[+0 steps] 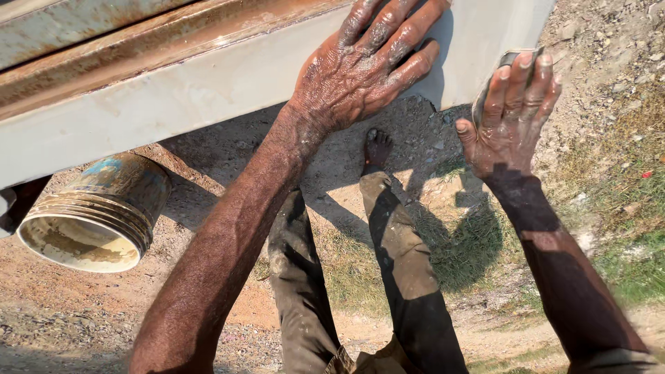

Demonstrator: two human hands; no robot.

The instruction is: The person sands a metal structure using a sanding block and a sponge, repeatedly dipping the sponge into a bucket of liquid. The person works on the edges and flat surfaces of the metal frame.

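Both arms are seen bare, without sleeves, and the left hand and right hand are ungloved and smeared with grime. A ring is worn on a finger of the right hand. The legs are covered by dirty, creased olive-brown trousers, and one foot is left bare.

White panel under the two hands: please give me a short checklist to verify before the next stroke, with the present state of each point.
1. Left hand flat on the white panel: ok, palm and fingers spread on it.
2. Right hand holding the grey sanding pad: ok, fingers over it.
3. Pad flat against the panel: cannot tell, the hand hides it.
4. Rusty strip above the panel clean: not ok.
5. Bare foot on firm ground: ok, on gravel.
6. Bucket upright: not ok, on its side.
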